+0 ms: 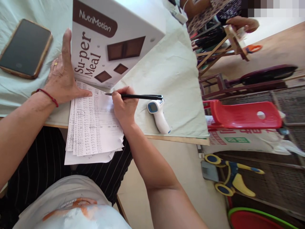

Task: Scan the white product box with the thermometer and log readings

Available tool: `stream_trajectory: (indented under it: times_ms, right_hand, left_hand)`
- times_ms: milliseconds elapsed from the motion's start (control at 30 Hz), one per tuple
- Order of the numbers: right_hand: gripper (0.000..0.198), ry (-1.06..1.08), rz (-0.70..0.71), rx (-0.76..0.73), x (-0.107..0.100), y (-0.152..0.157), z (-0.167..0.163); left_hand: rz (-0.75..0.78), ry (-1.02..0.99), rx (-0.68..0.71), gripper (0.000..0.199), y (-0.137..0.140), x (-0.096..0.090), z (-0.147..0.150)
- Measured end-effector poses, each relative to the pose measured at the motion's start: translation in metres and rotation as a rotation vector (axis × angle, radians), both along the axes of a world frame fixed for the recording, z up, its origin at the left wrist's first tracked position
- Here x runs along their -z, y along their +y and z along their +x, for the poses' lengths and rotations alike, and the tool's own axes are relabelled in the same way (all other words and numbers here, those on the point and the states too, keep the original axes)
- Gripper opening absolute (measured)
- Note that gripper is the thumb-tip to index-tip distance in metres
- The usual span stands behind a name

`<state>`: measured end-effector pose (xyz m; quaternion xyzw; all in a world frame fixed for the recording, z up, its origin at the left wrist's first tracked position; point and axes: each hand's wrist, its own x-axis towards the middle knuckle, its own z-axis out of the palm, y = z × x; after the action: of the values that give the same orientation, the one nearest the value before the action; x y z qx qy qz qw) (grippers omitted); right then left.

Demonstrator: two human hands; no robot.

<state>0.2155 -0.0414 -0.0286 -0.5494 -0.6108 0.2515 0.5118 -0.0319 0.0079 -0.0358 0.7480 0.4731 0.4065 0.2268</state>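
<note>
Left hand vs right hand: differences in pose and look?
Pose: the left hand is spread, thumb on the papers; the right hand is curled around a black pen.
Look: the left hand shows a ring and, at its wrist, a red bracelet; neither shows on the right hand.
Shared: both are ungloved and at the papers.

A single view looks out from the person's head, facing forward and steeply down. The shirt [78, 203] fills the bottom edge, nearest the lens, and the forearms [150, 156] reach away from there. The papers [95, 127] sit left of centre, seen close and from above; the top edge crops the box [100, 47]. Rightward, the view runs beyond the surface [176, 79] to a farther red chair [245, 114], which appears sideways.
</note>
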Motion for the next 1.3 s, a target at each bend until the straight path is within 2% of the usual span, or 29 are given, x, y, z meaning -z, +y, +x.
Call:
stream_trajectory:
  times_ms: [200,367,467,633,733,833,1000,1133,1300]
  right_hand:
    - [0.019,-0.038,0.029,0.030,0.001,0.000,-0.003]
    - [0.018,-0.090,0.020,0.032,0.003,0.001,-0.002]
    - [0.017,-0.104,0.039,0.035,0.004,0.001,-0.001]
    - [0.017,-0.119,0.064,0.031,0.005,0.002,-0.001]
    - [0.018,-0.115,0.053,0.019,0.005,0.002,-0.001]
    - [0.019,-0.096,0.038,0.021,0.005,0.001,-0.001]
    - [0.018,-0.067,0.049,0.041,0.002,0.000,-0.002]
    - [0.018,-0.054,0.055,0.037,0.001,0.000,-0.003]
    - [0.018,-0.085,0.046,0.028,0.003,0.002,-0.002]
  left_hand:
    - [0.033,-0.083,-0.007,0.162,0.012,0.022,-0.006]
    - [0.123,-0.029,0.007,0.170,0.020,0.024,-0.005]
    - [0.128,0.010,0.009,0.177,0.021,0.024,-0.005]
    - [0.105,-0.079,-0.038,0.159,0.018,0.029,-0.005]
    - [0.114,-0.103,-0.036,0.156,0.020,0.032,-0.004]
    - [0.142,-0.075,-0.016,0.157,0.023,0.031,-0.004]
    - [0.155,0.062,0.000,0.176,0.022,0.025,-0.006]
    - [0.113,0.042,-0.044,0.169,0.014,0.022,-0.007]
    - [0.109,0.077,-0.039,0.173,0.013,0.019,-0.007]
